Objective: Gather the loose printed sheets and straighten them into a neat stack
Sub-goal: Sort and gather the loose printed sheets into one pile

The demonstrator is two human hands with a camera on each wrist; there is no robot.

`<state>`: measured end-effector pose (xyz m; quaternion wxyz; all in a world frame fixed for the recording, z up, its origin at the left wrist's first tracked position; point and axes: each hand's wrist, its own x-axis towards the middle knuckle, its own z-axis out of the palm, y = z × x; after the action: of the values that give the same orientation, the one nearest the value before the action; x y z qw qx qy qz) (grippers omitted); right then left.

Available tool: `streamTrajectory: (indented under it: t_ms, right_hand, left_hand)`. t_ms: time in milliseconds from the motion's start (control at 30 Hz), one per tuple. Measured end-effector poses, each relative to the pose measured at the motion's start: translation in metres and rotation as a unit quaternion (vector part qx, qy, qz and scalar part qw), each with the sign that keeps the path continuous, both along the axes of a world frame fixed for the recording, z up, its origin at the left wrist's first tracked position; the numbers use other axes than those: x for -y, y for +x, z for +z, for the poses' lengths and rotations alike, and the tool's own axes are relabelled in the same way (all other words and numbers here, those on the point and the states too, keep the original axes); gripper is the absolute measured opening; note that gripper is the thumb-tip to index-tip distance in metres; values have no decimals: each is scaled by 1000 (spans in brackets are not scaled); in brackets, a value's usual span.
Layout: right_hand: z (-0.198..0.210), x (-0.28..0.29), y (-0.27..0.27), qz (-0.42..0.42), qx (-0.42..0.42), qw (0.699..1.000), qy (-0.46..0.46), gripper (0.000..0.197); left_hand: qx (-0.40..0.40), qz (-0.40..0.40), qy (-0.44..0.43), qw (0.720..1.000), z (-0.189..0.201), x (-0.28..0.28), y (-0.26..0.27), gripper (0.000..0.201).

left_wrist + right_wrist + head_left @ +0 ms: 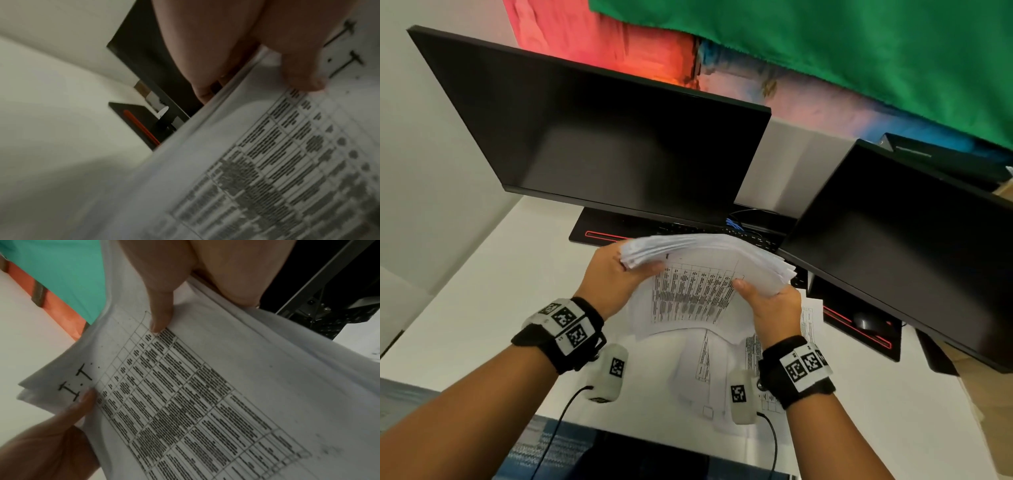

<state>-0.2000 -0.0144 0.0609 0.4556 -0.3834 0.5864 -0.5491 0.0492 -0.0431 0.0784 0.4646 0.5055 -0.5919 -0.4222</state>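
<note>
— Status of the sheets?

— Most are gathered. A thick sheaf [709, 263] is held up above the desk [493, 274], in front of the keyboard [671, 229] and between the two monitors. The top page shows a printed table.

— Held how?

— By both hands. The left hand [616, 277] grips the left end, thumb on top of the page and fingers behind. The right hand [770, 305] grips the right end the same way; the right wrist view shows its thumb [160, 308] pressed on the table's corner.

— Is it neat?

— Not yet. The far edges are fanned and stepped, and the right corner splays. The sheaf also bows between the hands.

— Anything left on the desk?

— Yes. At least a few printed pages [709, 363] lie flat under the hands, overlapping and askew, one poking out to the right near the second monitor [914, 246]. I cannot count them.

— Your assessment?

— Gathering looks well advanced, not complete. In my judgement the loose pages need adding, then the sheaf needs tapping on edge to square it and laying down.

— Risks?

— Fanned sheets may slip if either grip relaxes.
</note>
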Motion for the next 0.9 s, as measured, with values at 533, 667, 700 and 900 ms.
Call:
streamTrajectory:
  t_ms: [533,667,700,900]
  right_hand:
    - [-126,-64,-100,8,-480,788,387,125]
    - [-125,-55,-97,1,-457,797,395,131]
    - [-125,-51,-97,1,-445,803,396,131]
    - [-117,-35,-86,-69,-306,862,397,103]
  left_hand:
    - [130,102,145,976,-40,19,36,22]
    - [181,107,313,926,-85,4,40,35]
    - [198,109,335,915,-94,0,39,36]
    - [232,122,359,896,-115,-10,37,36]
